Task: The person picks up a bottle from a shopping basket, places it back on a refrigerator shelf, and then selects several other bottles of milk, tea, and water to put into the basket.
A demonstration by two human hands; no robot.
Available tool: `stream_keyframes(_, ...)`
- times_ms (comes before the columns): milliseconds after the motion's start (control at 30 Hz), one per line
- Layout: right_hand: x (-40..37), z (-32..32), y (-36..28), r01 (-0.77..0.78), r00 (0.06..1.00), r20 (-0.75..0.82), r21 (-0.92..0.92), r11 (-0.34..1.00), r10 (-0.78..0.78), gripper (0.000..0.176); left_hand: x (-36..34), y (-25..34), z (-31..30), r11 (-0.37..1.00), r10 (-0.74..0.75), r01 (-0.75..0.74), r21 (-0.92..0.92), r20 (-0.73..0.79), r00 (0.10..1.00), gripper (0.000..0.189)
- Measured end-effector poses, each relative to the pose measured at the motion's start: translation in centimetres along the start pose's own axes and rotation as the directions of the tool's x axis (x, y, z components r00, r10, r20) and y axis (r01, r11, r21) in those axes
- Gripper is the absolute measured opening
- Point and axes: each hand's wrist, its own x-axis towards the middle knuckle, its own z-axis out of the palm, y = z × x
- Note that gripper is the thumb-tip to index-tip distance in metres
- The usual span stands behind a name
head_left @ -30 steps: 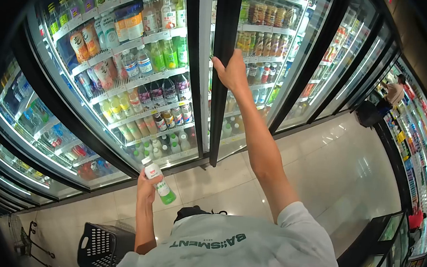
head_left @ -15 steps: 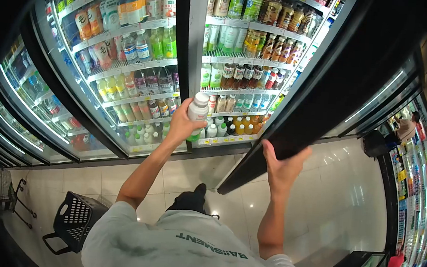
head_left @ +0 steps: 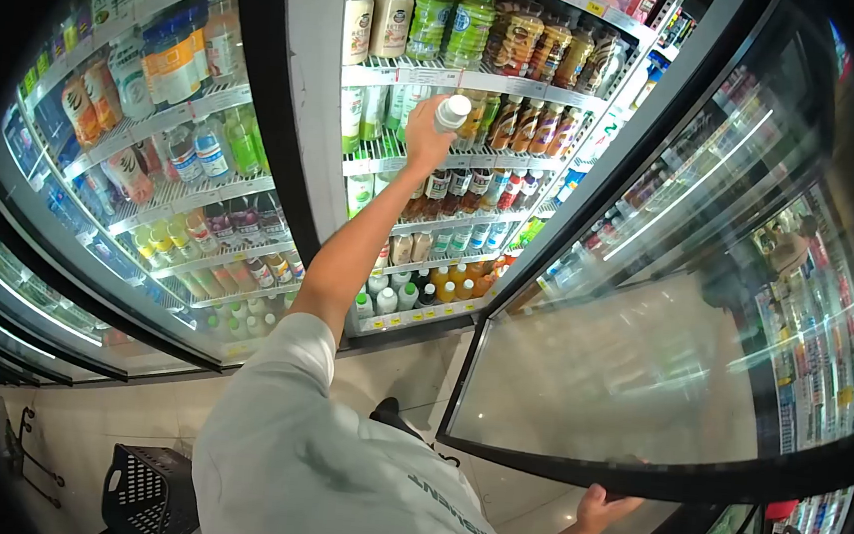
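My left hand (head_left: 427, 139) is wrapped round a white-capped bottle (head_left: 453, 111), held at the front of the second shelf from the top of the drinks cooler. Most of the bottle's body is hidden by my fingers and the viewing angle. Low on the right, my right hand (head_left: 601, 509) grips the dark frame edge of the swung-out glass cooler door (head_left: 619, 373), its thumb on the near side. Part of that hand is hidden behind the frame. Bottles with brown labels (head_left: 526, 126) stand just right of the held bottle.
A black shopping basket (head_left: 150, 496) stands on the tiled floor at the lower left, near a wheeled cart (head_left: 31, 457). Another glass-fronted cooler section (head_left: 186, 148) lies to the left. Stocked shelves and a person show through the door at the right.
My left hand has carried the bottle up and forward to the second shelf. The door has swung wider toward me and right, with my right hand now on its edge.
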Motion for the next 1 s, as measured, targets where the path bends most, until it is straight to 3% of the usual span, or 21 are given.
stream_keyframes(33, -0.2, 0.0, 0.6, 0.061, 0.998, -0.017, -0.015, 0.998, -0.061, 0.096, 0.2, -1.2, 1.1, 0.999, -0.043, 0.043, -0.007, 0.007, 0.999, 0.064)
stream_keyframes(100, -0.6, -0.6, 1.5, 0.215, 0.975, -0.001, -0.251, 0.944, -0.223, 0.103, 0.8, -3.6, 2.7, 1.0, -0.008, 0.008, -0.012, 0.001, 1.0, 0.063)
stream_keyframes(167, -0.8, -0.1, 1.3, 0.257, 0.959, -0.05, -0.27, 0.928, -0.281, 0.102, 1.3, -5.3, 4.0, 0.987, -0.149, 0.148, 0.063, 0.009, 0.989, 0.064)
stream_keyframes(200, 0.2, 1.0, -0.8, 0.258, 0.944, -0.095, -0.387, 0.885, -0.317, 0.092, 1.7, -5.9, 4.5, 0.985, -0.143, 0.141, 0.101, 0.01, 0.99, 0.065)
stream_keyframes(233, 0.8, 1.7, -1.6, 0.259, 0.945, -0.088, -0.387, 0.885, -0.315, 0.092, 2.2, -6.5, 5.0, 0.983, -0.15, 0.148, 0.104, 0.011, 0.989, 0.065)
stream_keyframes(300, 1.9, 2.7, -2.8, 0.324, 0.931, -0.074, -0.275, 0.905, -0.356, 0.076, 3.2, -5.7, 5.1, 0.949, -0.315, 0.312, 0.049, 0.102, 0.944, 0.057)
stream_keyframes(333, 2.2, 3.5, -3.6, 0.278, 0.949, -0.073, -0.262, 0.924, -0.306, 0.068, 3.5, -5.1, 5.1, 0.933, -0.356, 0.344, 0.109, 0.129, 0.925, 0.064)
stream_keyframes(600, 2.3, 6.4, -6.1, 0.251, 0.967, -0.015, -0.153, 0.956, -0.256, 0.069, 1.1, -4.2, 5.5, 0.929, -0.295, 0.277, 0.246, 0.039, 0.955, 0.067)
stream_keyframes(667, 2.4, 6.9, -6.8, 0.202, 0.979, 0.019, -0.094, 0.975, -0.202, 0.069, -1.1, -2.6, 3.7, 0.939, -0.234, 0.236, 0.248, -0.04, 0.971, 0.058)
stream_keyframes(733, 2.1, 7.4, -6.9, 0.167, 0.985, 0.049, -0.015, 0.986, -0.166, 0.066, -5.7, -3.2, 2.1, 0.982, -0.077, 0.079, 0.171, -0.019, 0.997, 0.047)
stream_keyframes(767, 1.8, 7.3, -6.8, 0.156, 0.983, 0.099, 0.008, 0.988, -0.156, 0.068, -8.6, -2.8, 0.5, 0.982, -0.145, 0.132, 0.139, 0.094, 0.985, 0.044)
stream_keyframes(833, -0.9, 7.9, -3.1, 0.214, 0.977, -0.004, 0.059, 0.975, -0.214, 0.098, -16.3, -2.6, -3.2, 0.967, -0.252, 0.251, 0.041, 0.289, 0.923, 0.038)
stream_keyframes(867, -0.5, 8.2, -4.5, 0.178, 0.984, 0.013, 0.122, 0.977, -0.18, 0.097, -22.1, -4.6, -4.3, 0.981, -0.186, 0.161, 0.108, 0.286, 0.94, 0.035)
stream_keyframes(900, 0.3, 9.2, -6.2, 0.14, 0.989, 0.031, 0.184, 0.973, -0.148, 0.096, -26.7, -3.0, -7.9, 0.915, -0.38, 0.4, 0.052, 0.441, 0.813, 0.032)
stream_keyframes(933, 0.6, 9.9, -7.0, 0.116, 0.989, 0.065, 0.245, 0.963, -0.136, 0.095, -33.8, -6.2, -10.4, 0.998, -0.051, 0.033, 0.055, 0.388, 0.92, 0.029)
stream_keyframes(967, 0.7, 10.4, -7.7, 0.088, 0.987, 0.103, 0.3, 0.95, -0.124, 0.095, -39.2, -6.4, -14.1, 0.907, -0.404, 0.233, 0.351, 0.565, 0.719, 0.03)
stream_keyframes(1000, 0.9, 11.0, -8.0, 0.082, 0.981, 0.139, 0.357, 0.931, -0.139, 0.091, -46.7, -9.1, -18.5, 0.86, -0.5, 0.28, 0.426, 0.595, 0.63, 0.031)
